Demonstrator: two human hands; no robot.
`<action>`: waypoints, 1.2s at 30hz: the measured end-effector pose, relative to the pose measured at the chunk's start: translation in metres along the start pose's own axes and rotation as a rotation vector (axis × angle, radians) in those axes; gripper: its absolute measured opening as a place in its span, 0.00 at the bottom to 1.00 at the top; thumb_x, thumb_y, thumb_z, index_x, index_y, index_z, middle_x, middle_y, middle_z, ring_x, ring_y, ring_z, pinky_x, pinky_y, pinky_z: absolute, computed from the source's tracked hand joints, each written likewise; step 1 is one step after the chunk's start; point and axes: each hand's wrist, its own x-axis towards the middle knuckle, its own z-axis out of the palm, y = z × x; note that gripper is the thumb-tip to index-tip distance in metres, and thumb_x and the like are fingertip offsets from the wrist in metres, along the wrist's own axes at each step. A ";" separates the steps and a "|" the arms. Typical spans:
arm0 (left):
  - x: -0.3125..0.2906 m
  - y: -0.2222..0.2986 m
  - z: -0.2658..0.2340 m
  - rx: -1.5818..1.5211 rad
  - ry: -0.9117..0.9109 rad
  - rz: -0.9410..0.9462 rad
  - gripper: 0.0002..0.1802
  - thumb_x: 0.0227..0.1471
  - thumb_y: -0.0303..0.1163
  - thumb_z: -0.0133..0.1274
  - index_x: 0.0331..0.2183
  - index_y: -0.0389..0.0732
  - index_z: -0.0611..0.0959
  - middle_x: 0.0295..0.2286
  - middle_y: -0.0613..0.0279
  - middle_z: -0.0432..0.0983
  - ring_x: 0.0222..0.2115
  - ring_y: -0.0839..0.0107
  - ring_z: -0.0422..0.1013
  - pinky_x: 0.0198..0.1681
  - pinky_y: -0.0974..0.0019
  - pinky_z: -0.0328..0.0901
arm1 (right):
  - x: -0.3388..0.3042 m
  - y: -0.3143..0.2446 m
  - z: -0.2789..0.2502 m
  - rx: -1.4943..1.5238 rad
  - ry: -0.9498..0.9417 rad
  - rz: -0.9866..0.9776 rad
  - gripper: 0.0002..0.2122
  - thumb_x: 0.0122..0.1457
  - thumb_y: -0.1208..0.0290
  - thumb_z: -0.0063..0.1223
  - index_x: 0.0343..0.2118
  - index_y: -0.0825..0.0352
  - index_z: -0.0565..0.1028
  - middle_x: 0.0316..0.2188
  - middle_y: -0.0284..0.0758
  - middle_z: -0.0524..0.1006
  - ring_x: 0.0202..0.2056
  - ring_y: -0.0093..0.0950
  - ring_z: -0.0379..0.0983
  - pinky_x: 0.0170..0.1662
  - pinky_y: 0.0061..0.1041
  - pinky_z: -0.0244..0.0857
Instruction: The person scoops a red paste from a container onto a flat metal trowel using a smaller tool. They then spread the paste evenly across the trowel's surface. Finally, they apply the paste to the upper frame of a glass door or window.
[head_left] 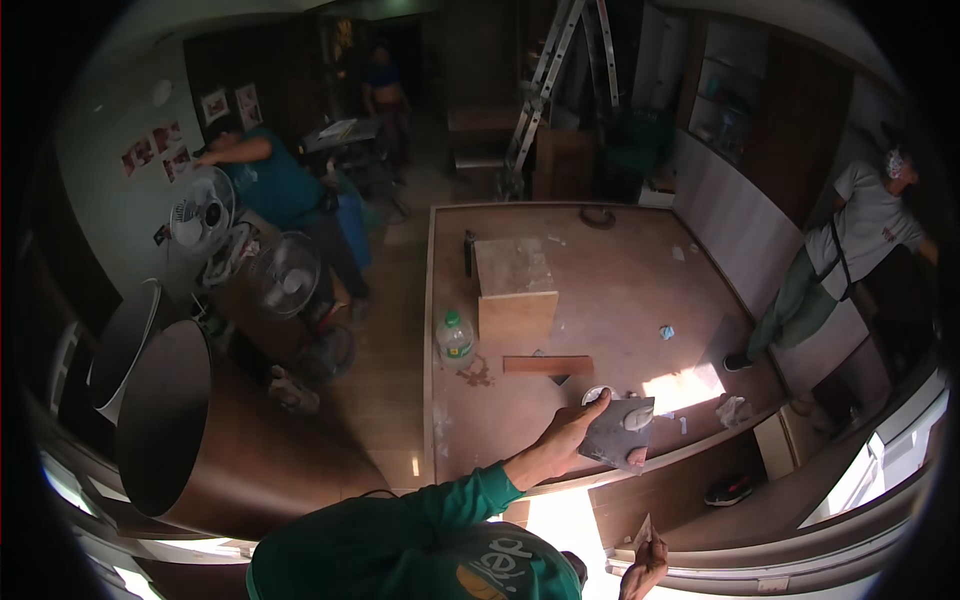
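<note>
My left hand (560, 438) is closed on the edge of a thin dark square plate (607, 440), its thumb along the upper left side. A dab of whitish paste (638, 418) lies near the plate's right edge. Low on the right, my right hand (645, 572) pinches a small thin flat piece (643, 532) that tapers upward; whether it is a scraper blade is too unclear to tell. Just behind my left thumb, a round white-rimmed container (597, 394) shows in part. Both hands are apart from each other.
On the low wooden platform (640, 290) stand a wooden box (516, 300) and a clear bottle (455, 340), beside a brown strip (547, 365). Large rolled sheets (270, 430) are at left, near fans (285, 275) and a person (275, 180). Another person (860, 230) stands right; a ladder (540, 95) rises behind.
</note>
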 end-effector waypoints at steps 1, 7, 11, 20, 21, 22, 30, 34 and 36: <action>-0.001 -0.003 0.001 -0.038 0.000 -0.014 0.28 0.57 0.50 0.50 0.48 0.36 0.72 0.45 0.53 0.71 0.43 0.61 0.72 0.47 0.53 0.69 | 0.002 -0.001 -0.004 0.041 -0.007 0.028 0.18 0.61 0.68 0.43 0.49 0.75 0.72 0.36 0.45 0.77 0.34 0.32 0.74 0.34 0.22 0.66; -0.003 -0.018 0.016 -0.212 0.005 -0.057 0.28 0.56 0.48 0.51 0.48 0.35 0.72 0.45 0.51 0.71 0.43 0.55 0.71 0.46 0.47 0.69 | 0.022 -0.004 -0.035 0.307 0.008 0.181 0.17 0.60 0.70 0.43 0.49 0.74 0.72 0.38 0.45 0.76 0.33 0.31 0.73 0.34 0.22 0.64; -0.015 -0.026 0.027 -0.182 0.059 -0.034 0.25 0.57 0.44 0.51 0.47 0.33 0.73 0.44 0.54 0.71 0.44 0.58 0.70 0.48 0.53 0.68 | 0.022 0.058 -0.047 -0.184 0.054 -0.257 0.16 0.61 0.72 0.42 0.49 0.74 0.73 0.38 0.44 0.76 0.31 0.31 0.71 0.32 0.21 0.62; -0.022 -0.034 0.032 -0.241 0.159 0.017 0.20 0.55 0.40 0.48 0.45 0.35 0.74 0.44 0.51 0.72 0.46 0.54 0.69 0.51 0.39 0.63 | 0.024 0.044 -0.073 -0.013 -0.140 -0.001 0.17 0.60 0.72 0.42 0.49 0.75 0.71 0.39 0.46 0.75 0.38 0.34 0.71 0.41 0.23 0.63; -0.019 -0.037 0.027 -0.236 0.193 0.043 0.21 0.56 0.40 0.48 0.45 0.34 0.74 0.44 0.50 0.72 0.46 0.53 0.69 0.51 0.39 0.63 | 0.025 0.045 -0.074 -0.011 -0.144 0.022 0.16 0.60 0.71 0.42 0.48 0.75 0.71 0.39 0.46 0.75 0.38 0.34 0.71 0.41 0.23 0.63; -0.015 -0.038 0.024 -0.231 0.227 0.069 0.21 0.56 0.40 0.47 0.45 0.34 0.74 0.44 0.49 0.72 0.46 0.52 0.68 0.51 0.39 0.62 | 0.030 0.046 -0.074 -0.009 -0.147 0.039 0.16 0.60 0.71 0.42 0.48 0.75 0.72 0.39 0.46 0.76 0.38 0.35 0.71 0.41 0.23 0.63; -0.016 -0.034 0.032 -0.247 0.207 0.032 0.24 0.59 0.41 0.42 0.49 0.33 0.71 0.46 0.51 0.71 0.48 0.53 0.68 0.53 0.42 0.61 | 0.046 0.047 -0.061 -0.049 -0.116 0.117 0.16 0.59 0.70 0.43 0.45 0.74 0.73 0.37 0.47 0.76 0.36 0.38 0.72 0.40 0.26 0.64; -0.020 -0.026 0.024 -0.230 0.113 -0.002 0.22 0.59 0.41 0.43 0.47 0.33 0.72 0.45 0.53 0.72 0.46 0.57 0.69 0.51 0.49 0.64 | 0.032 0.046 -0.049 -0.074 -0.072 0.156 0.15 0.58 0.70 0.43 0.43 0.74 0.74 0.36 0.48 0.76 0.36 0.39 0.72 0.40 0.28 0.65; -0.014 -0.018 0.024 -0.204 0.100 0.014 0.21 0.58 0.41 0.44 0.46 0.34 0.73 0.44 0.54 0.73 0.44 0.59 0.70 0.50 0.50 0.65 | 0.019 0.047 -0.047 -0.081 -0.018 0.181 0.15 0.57 0.69 0.43 0.42 0.74 0.74 0.36 0.48 0.76 0.35 0.40 0.72 0.40 0.28 0.65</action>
